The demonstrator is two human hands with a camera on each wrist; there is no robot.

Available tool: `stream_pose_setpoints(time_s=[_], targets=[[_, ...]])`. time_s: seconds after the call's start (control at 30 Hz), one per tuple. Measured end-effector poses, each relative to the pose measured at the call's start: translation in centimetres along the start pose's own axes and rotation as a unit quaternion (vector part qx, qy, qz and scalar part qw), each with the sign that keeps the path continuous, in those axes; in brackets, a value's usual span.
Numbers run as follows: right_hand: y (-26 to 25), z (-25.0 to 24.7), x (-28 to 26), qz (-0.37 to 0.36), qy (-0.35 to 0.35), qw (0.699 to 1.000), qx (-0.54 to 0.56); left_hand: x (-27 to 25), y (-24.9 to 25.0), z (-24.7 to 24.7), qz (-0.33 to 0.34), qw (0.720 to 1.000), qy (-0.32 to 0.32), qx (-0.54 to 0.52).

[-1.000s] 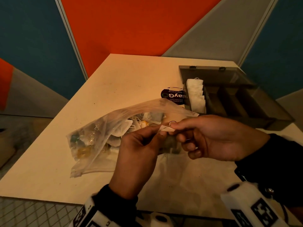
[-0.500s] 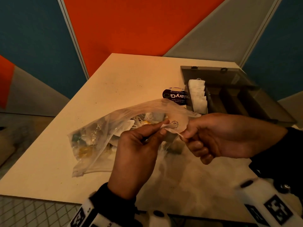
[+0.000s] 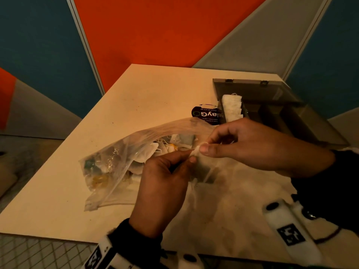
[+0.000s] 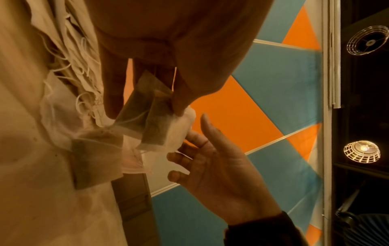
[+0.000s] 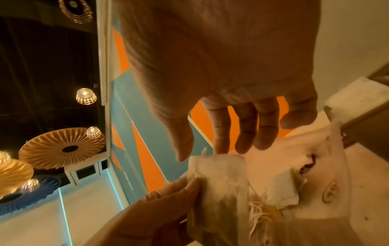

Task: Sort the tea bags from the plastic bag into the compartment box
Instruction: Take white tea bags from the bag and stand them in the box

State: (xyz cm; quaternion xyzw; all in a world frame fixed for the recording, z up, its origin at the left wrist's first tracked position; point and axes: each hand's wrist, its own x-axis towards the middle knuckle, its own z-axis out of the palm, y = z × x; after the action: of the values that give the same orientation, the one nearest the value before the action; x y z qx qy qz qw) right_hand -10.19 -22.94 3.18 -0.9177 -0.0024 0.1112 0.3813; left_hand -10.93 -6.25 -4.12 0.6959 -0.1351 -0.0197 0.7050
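A clear plastic bag (image 3: 120,158) full of tea bags lies on the table, its open mouth towards my hands. Just above that mouth my left hand (image 3: 191,156) pinches a paper tea bag (image 3: 195,153) between thumb and fingers. In the left wrist view the tea bag (image 4: 160,129) hangs from those fingers with a second one beside it. My right hand (image 3: 206,146) meets it from the right. Its fingertips (image 4: 193,134) touch the white edge, and the thumb stands slightly apart. The brown compartment box (image 3: 291,121) stands open at the back right, with white tea bags (image 3: 232,107) in its leftmost slot.
A black printed packet (image 3: 206,115) lies between the plastic bag and the box. The box lid (image 3: 252,90) stands tilted back behind the slots. The beige table (image 3: 155,98) ends at the near edge by my wrists, and colored wall panels rise behind it.
My right hand drew off to the right half a second ago and has come back to the tea bag. The left hand has kept its pinch and barely moved.
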Motion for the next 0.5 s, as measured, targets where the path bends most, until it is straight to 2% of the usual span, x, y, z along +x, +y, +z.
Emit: stream_pose_setpoints(time_s=[0.13,0.23,0.37,0.5], targets=[[0.4,0.1,1.0,0.012,-0.015,0.998,0.057,-0.1,0.3,0.1,-0.014,1.000,-0.016,0.020],[0.7,-0.3,1.2,0.039,-0.054,0.988,0.140,-0.2,0.1,0.0,-0.031,0.999,-0.020,0.035],[0.8,-0.8,1.4,0.082,-0.124,0.950,0.275,-0.1,-0.2,0.1,-0.053,0.997,-0.022,0.048],[1.1,-1.6,1.5,0.088,-0.153,0.919,0.353,-0.1,-0.2,0.1,-0.062,0.996,-0.030,0.062]])
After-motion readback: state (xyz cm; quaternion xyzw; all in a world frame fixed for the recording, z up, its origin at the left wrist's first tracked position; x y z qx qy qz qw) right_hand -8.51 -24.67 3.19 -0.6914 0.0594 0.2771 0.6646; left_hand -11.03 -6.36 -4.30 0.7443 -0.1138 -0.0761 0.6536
